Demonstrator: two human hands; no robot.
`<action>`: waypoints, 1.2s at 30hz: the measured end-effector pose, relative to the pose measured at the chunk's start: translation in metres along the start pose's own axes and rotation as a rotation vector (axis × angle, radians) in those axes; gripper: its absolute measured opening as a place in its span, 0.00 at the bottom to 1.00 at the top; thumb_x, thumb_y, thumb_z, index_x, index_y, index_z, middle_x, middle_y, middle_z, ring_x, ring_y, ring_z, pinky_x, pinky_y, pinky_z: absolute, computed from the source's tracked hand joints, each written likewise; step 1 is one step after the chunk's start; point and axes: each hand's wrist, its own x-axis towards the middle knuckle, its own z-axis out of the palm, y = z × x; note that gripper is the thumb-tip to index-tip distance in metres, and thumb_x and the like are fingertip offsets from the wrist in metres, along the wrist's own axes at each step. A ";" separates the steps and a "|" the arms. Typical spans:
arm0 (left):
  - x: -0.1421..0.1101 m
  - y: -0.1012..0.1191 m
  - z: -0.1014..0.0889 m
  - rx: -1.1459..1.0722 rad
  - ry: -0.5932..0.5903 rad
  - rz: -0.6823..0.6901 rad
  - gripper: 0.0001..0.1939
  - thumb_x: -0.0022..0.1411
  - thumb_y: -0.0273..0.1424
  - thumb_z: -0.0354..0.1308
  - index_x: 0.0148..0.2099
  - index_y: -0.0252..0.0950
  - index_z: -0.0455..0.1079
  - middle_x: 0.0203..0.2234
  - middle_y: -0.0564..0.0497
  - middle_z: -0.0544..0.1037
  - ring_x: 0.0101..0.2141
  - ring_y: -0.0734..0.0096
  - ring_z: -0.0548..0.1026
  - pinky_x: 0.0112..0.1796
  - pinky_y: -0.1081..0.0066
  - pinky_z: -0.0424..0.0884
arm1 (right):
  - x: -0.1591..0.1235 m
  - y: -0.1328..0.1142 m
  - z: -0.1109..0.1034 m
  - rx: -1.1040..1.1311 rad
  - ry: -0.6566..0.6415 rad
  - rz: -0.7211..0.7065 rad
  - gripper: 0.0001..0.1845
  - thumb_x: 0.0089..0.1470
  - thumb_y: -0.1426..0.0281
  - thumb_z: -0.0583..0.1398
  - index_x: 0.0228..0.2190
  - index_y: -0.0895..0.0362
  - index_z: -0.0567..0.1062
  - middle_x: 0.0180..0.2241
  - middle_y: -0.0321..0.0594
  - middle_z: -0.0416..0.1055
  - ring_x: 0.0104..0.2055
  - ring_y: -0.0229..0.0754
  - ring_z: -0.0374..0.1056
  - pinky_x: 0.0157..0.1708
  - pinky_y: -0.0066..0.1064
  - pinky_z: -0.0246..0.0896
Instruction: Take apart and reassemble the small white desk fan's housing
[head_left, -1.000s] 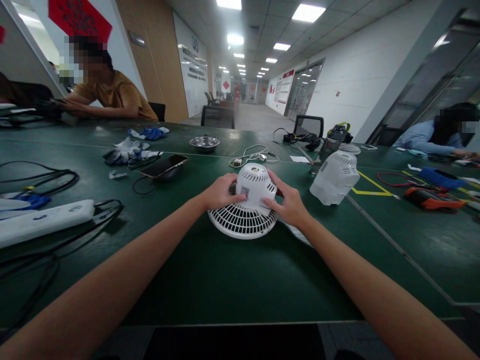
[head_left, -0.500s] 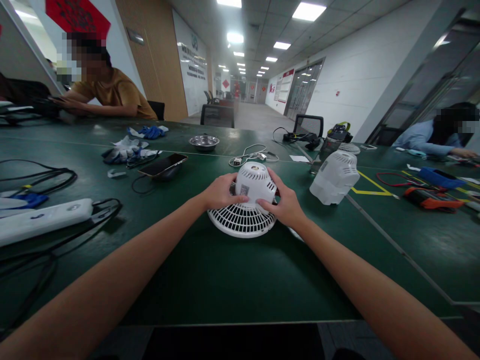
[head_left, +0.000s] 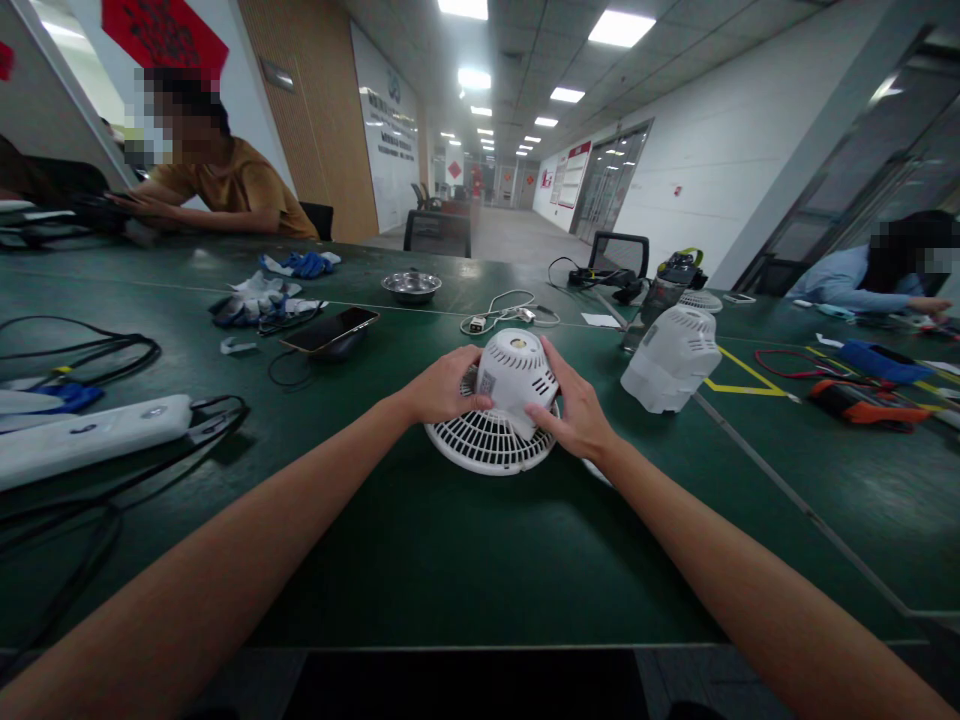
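So, the left hand [head_left: 448, 388] and right hand [head_left: 576, 405] are cupping a white fan housing [head_left: 517, 365], dead centre on the green table [head_left: 465, 560]. Its label [head_left: 486, 384] is too tiny to read; wall lettering [head_left: 394, 138] at 11 o'clock is blurry.

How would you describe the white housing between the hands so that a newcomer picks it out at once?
On the green table, find the round white grille near the middle of the front edge. Over it, between the left hand and the right hand, is a rounded, slotted white housing. Unlike the boxier white part to the right, it is held in both hands.
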 end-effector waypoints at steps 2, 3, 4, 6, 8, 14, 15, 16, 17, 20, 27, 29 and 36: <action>-0.001 0.002 0.002 0.000 0.023 -0.019 0.29 0.63 0.42 0.60 0.62 0.34 0.64 0.54 0.36 0.74 0.53 0.46 0.73 0.54 0.46 0.68 | -0.002 0.001 -0.001 0.071 -0.025 0.065 0.51 0.56 0.51 0.62 0.71 0.50 0.44 0.52 0.50 0.74 0.47 0.58 0.73 0.51 0.60 0.67; -0.002 0.003 0.003 -0.020 0.033 -0.028 0.29 0.66 0.40 0.56 0.65 0.35 0.61 0.56 0.36 0.74 0.55 0.47 0.73 0.55 0.45 0.66 | -0.003 0.001 -0.001 0.122 -0.046 0.105 0.51 0.57 0.52 0.61 0.71 0.50 0.42 0.45 0.47 0.77 0.40 0.54 0.74 0.45 0.57 0.71; -0.003 0.004 0.004 -0.050 0.040 -0.028 0.31 0.67 0.39 0.55 0.68 0.37 0.57 0.57 0.37 0.73 0.56 0.47 0.72 0.57 0.44 0.65 | -0.004 0.001 -0.001 0.175 -0.069 0.139 0.51 0.57 0.53 0.61 0.71 0.49 0.40 0.39 0.43 0.78 0.33 0.51 0.73 0.39 0.53 0.72; -0.004 0.008 0.005 -0.127 0.047 0.010 0.38 0.66 0.40 0.56 0.73 0.41 0.46 0.61 0.38 0.70 0.59 0.45 0.70 0.59 0.43 0.63 | -0.006 0.002 0.001 0.263 -0.103 0.171 0.52 0.57 0.56 0.61 0.71 0.48 0.38 0.33 0.38 0.77 0.27 0.47 0.70 0.33 0.47 0.72; -0.005 0.011 0.006 -0.182 0.047 0.072 0.48 0.63 0.44 0.61 0.75 0.44 0.37 0.65 0.37 0.65 0.61 0.42 0.67 0.60 0.41 0.61 | -0.006 0.003 0.001 0.309 -0.115 0.165 0.53 0.55 0.58 0.63 0.70 0.46 0.39 0.32 0.36 0.76 0.27 0.46 0.69 0.31 0.44 0.70; -0.005 0.019 0.017 -0.110 0.089 0.125 0.69 0.47 0.47 0.73 0.75 0.45 0.27 0.71 0.33 0.47 0.64 0.29 0.60 0.60 0.36 0.59 | -0.005 0.003 -0.003 0.284 -0.163 0.122 0.54 0.49 0.69 0.63 0.70 0.44 0.41 0.28 0.31 0.71 0.25 0.42 0.66 0.29 0.39 0.68; -0.004 0.020 0.018 -0.096 0.102 0.121 0.69 0.47 0.46 0.73 0.75 0.46 0.27 0.71 0.33 0.48 0.63 0.29 0.61 0.59 0.36 0.60 | -0.004 0.002 -0.004 0.271 -0.164 0.120 0.54 0.49 0.70 0.63 0.70 0.44 0.42 0.27 0.31 0.70 0.25 0.41 0.66 0.29 0.39 0.67; -0.004 0.022 0.019 -0.086 0.115 0.116 0.68 0.47 0.45 0.73 0.75 0.46 0.28 0.71 0.33 0.49 0.62 0.30 0.63 0.58 0.36 0.62 | -0.004 0.002 -0.004 0.260 -0.164 0.119 0.54 0.48 0.71 0.62 0.70 0.44 0.43 0.27 0.31 0.70 0.25 0.41 0.66 0.29 0.38 0.67; -0.003 0.023 0.020 -0.076 0.126 0.114 0.67 0.47 0.44 0.73 0.75 0.47 0.29 0.70 0.33 0.50 0.61 0.31 0.64 0.57 0.37 0.63 | -0.004 0.001 -0.004 0.251 -0.162 0.120 0.54 0.48 0.71 0.62 0.70 0.44 0.43 0.27 0.30 0.70 0.25 0.41 0.65 0.29 0.38 0.67; -0.001 0.029 0.018 -0.060 0.144 0.114 0.63 0.46 0.41 0.73 0.74 0.47 0.36 0.68 0.35 0.57 0.57 0.34 0.69 0.55 0.40 0.67 | -0.004 -0.001 -0.004 0.250 -0.153 0.122 0.54 0.47 0.71 0.62 0.70 0.46 0.43 0.26 0.30 0.70 0.24 0.40 0.65 0.28 0.37 0.66; -0.003 0.040 0.008 -0.082 0.117 0.057 0.52 0.48 0.43 0.72 0.68 0.46 0.47 0.60 0.37 0.67 0.51 0.43 0.74 0.50 0.46 0.72 | -0.002 -0.007 -0.007 0.233 -0.176 0.157 0.52 0.48 0.69 0.62 0.69 0.46 0.45 0.26 0.30 0.71 0.25 0.41 0.66 0.29 0.38 0.67; -0.003 0.038 0.008 -0.082 0.113 0.046 0.52 0.47 0.44 0.72 0.68 0.46 0.47 0.58 0.38 0.68 0.50 0.43 0.74 0.50 0.45 0.72 | -0.002 -0.008 -0.007 0.233 -0.175 0.161 0.52 0.48 0.69 0.62 0.69 0.47 0.46 0.25 0.30 0.70 0.25 0.41 0.66 0.29 0.38 0.67; 0.001 0.024 0.006 -0.075 0.052 0.106 0.56 0.45 0.47 0.73 0.68 0.45 0.45 0.64 0.36 0.62 0.56 0.37 0.70 0.56 0.43 0.67 | 0.000 -0.010 -0.008 0.225 -0.181 0.158 0.51 0.47 0.69 0.63 0.68 0.48 0.48 0.25 0.29 0.70 0.24 0.40 0.66 0.29 0.36 0.67</action>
